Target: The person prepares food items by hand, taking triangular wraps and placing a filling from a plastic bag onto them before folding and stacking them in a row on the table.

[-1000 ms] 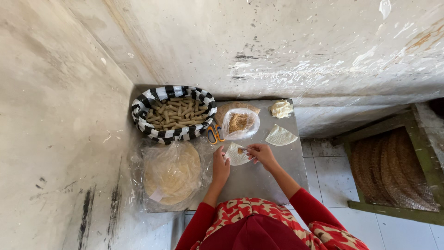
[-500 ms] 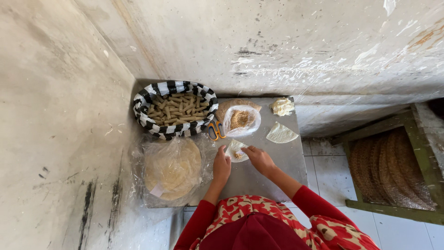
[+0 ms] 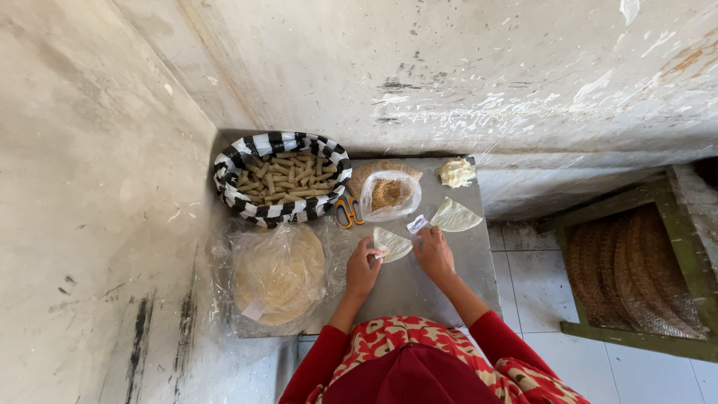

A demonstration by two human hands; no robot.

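two hands — left hand, right hand — on pastry wedge

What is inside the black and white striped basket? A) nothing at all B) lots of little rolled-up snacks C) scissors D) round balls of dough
B: the striped basket in the corner is filled with a heap of small tan rolled sticks.

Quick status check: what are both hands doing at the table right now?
Left hand and right hand both on the small wrapper piece. Second wrapper piece lies beside it. Scissors and filling bag close behind, nothing blocking.
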